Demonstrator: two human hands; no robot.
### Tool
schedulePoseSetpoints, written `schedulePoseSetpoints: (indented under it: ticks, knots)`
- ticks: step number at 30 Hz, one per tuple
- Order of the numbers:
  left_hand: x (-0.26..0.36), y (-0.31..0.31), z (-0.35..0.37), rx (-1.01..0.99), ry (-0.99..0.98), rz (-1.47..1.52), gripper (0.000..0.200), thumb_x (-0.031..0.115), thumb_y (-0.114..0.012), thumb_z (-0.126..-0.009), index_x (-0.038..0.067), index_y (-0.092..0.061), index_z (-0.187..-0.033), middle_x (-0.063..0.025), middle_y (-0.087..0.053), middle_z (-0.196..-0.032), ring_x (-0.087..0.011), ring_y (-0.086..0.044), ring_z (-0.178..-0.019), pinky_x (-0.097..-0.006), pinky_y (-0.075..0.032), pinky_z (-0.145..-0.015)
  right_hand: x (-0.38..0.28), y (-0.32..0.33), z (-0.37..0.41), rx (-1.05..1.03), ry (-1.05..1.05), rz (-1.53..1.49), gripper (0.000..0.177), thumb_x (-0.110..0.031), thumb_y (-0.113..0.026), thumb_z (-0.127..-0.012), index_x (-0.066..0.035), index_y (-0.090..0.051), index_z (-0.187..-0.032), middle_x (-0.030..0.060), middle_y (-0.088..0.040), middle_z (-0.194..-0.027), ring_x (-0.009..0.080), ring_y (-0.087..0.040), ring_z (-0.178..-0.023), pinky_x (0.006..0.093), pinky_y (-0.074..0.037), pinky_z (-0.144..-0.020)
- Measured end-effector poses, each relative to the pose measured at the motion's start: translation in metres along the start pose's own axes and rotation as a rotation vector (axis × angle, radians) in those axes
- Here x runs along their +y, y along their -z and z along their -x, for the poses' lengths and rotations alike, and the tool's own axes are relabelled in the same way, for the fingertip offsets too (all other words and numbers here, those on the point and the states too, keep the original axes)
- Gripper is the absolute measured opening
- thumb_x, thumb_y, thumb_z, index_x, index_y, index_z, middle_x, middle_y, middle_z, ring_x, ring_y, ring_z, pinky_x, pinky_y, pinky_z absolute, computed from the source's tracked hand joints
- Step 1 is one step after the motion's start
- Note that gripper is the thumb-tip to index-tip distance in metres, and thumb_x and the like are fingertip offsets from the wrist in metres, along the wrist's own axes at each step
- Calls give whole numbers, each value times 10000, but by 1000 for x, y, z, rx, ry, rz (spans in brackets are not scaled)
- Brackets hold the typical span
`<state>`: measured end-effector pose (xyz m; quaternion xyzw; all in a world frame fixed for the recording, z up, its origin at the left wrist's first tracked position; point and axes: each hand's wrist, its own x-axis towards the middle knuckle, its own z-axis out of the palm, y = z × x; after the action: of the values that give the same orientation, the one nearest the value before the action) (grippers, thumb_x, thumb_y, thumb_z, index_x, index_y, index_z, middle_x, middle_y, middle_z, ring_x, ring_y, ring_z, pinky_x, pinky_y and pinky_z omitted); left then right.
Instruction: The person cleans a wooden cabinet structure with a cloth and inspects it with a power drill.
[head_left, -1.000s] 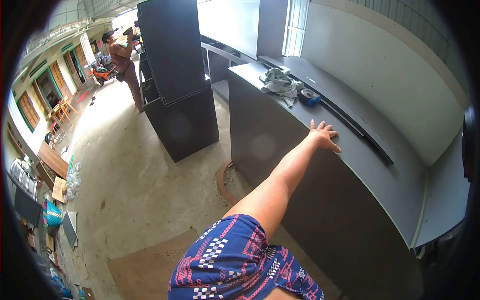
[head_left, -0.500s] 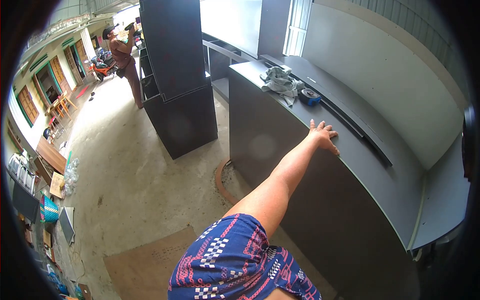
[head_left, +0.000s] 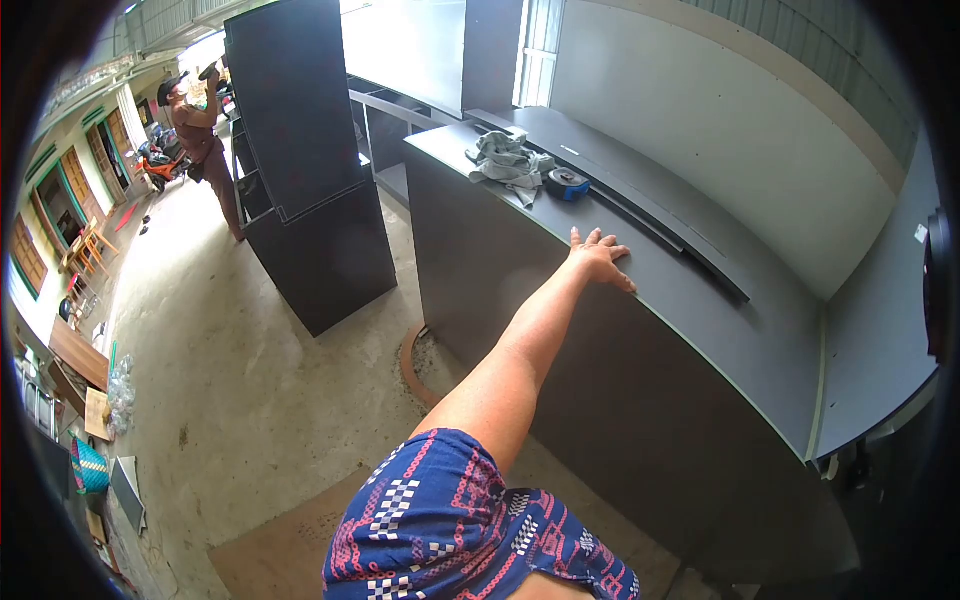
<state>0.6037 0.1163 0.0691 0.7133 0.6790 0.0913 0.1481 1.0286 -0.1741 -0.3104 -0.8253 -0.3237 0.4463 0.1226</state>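
My left hand (head_left: 601, 263) rests palm down on the near edge of a large dark grey panel-built cabinet (head_left: 690, 330), fingers spread, holding nothing. Beyond the fingertips, a blue and black tape measure (head_left: 567, 184) lies on the grey surface. A crumpled grey-green cloth (head_left: 510, 163) sits beside it, partly over the edge. Long dark strips (head_left: 690, 240) run along the surface behind my hand. My right hand is out of view.
A tall black cabinet (head_left: 310, 180) stands on the concrete floor to the left. Behind it a person (head_left: 200, 140) stands with a raised arm, holding a dark tool. A brown curved piece (head_left: 412, 365) lies by the cabinet base. Baskets, boards and chairs line the left wall.
The view has turned slightly right, so the cabinets, cloth and tape measure appear farther left. My left hand stays on the cabinet edge, fingers still spread.
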Motion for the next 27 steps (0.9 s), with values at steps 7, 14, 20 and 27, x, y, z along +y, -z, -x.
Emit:
schedulePoseSetpoints:
  ticks: [7, 14, 20, 27]
  knots:
    - [0, 1, 1, 6, -19, 11, 935, 706, -653, -626, 316, -351, -1420, -42, -199, -1536, -278, -62, -1435, -610, 28, -1108, 12, 3, 4, 10, -22, -25, 345, -123, -716, -690, 23, -634, -992, 209, -637, -972, 333, -611, -951, 422, -488, -830]
    - [0, -2, -4, -3, 0, -18, 955, 711, -644, -631, 321, -311, -1436, -17, -179, -1542, -262, -40, -1437, -595, 22, -1118, 23, 5, 7, 20, -35, -46, 348, -122, -721, -686, 24, -636, -990, 207, -638, -968, 330, -612, -947, 421, -488, -828]
    - [-2, -3, -3, 24, -16, 11, 987, 709, -650, -629, 262, -317, -1444, -38, -198, -1537, -274, -69, -1435, -591, 34, -1114, 33, 7, 7, 25, -44, -57, 350, -121, -724, -683, 24, -637, -988, 205, -638, -965, 326, -613, -944, 419, -488, -827]
    - [-1, -4, -4, 19, -3, -9, 998, 718, -643, -627, 266, -304, -1449, -31, -196, -1538, -265, -73, -1435, -580, 33, -1119, 38, 7, 10, 29, -51, -67, 352, -120, -729, -679, 24, -638, -986, 203, -639, -961, 323, -614, -940, 418, -489, -826]
